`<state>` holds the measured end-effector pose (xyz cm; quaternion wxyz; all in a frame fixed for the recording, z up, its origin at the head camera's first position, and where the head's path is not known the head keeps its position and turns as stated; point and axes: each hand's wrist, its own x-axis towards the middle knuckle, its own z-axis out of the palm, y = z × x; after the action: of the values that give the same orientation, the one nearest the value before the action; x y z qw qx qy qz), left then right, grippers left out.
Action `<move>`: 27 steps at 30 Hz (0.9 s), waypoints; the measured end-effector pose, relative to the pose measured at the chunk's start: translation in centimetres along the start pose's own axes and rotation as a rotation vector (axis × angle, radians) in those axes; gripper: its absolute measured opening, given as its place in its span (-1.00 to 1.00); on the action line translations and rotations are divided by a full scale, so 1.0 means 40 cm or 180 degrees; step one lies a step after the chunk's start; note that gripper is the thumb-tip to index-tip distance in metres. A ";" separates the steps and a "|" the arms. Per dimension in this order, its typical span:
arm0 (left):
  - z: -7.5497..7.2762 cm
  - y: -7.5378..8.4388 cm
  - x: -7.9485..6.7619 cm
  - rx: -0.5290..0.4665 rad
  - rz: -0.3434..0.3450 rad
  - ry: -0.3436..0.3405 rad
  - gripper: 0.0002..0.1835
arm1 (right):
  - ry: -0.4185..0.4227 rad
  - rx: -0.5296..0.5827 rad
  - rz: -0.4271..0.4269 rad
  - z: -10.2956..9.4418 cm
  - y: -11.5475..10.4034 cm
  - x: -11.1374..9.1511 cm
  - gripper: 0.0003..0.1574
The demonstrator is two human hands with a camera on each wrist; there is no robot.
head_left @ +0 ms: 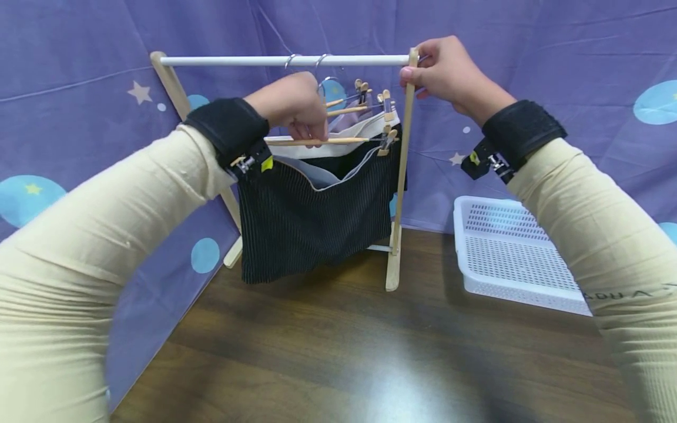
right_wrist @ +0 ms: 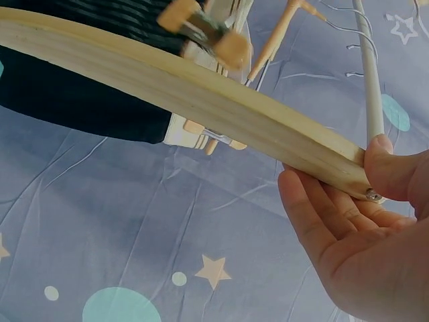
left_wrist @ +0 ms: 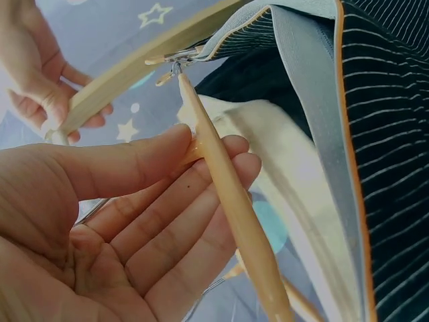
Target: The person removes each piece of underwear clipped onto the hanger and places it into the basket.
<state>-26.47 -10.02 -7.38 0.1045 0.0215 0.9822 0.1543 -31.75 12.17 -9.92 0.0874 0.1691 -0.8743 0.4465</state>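
My left hand [head_left: 304, 111] pinches the wooden bar of a clip hanger [left_wrist: 238, 201] between thumb and fingers, near its middle. From the hanger's clips [head_left: 388, 141] hangs a dark pinstriped garment [head_left: 317, 229] with a grey inner waistband, its waist sagging open between the ends. The hanger is held in front of other hangers on a small drying rack, whose white rail [head_left: 227, 60] runs across the top. My right hand [head_left: 446, 67] grips the top of the rack's right wooden post [head_left: 406, 129], thumb on one side and fingers on the other.
Behind the striped garment, a white-waisted garment [head_left: 365, 128] hangs from other clip hangers, their metal hooks [head_left: 321, 60] over the rail. A white perforated basket [head_left: 462, 258] stands on the wooden table [head_left: 317, 341] at right. A purple patterned curtain [head_left: 555, 76] backs the rack.
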 end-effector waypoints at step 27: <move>0.181 0.002 -0.050 -0.0099 0.1224 -0.0165 -0.91 | 0.0041 0.0048 -0.0064 -0.022 -0.001 -0.021 -0.35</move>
<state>-22.97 -7.92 -13.70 0.0987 0.2111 0.9545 0.1859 -30.95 13.05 -9.64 0.0962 0.1756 -0.8686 0.4533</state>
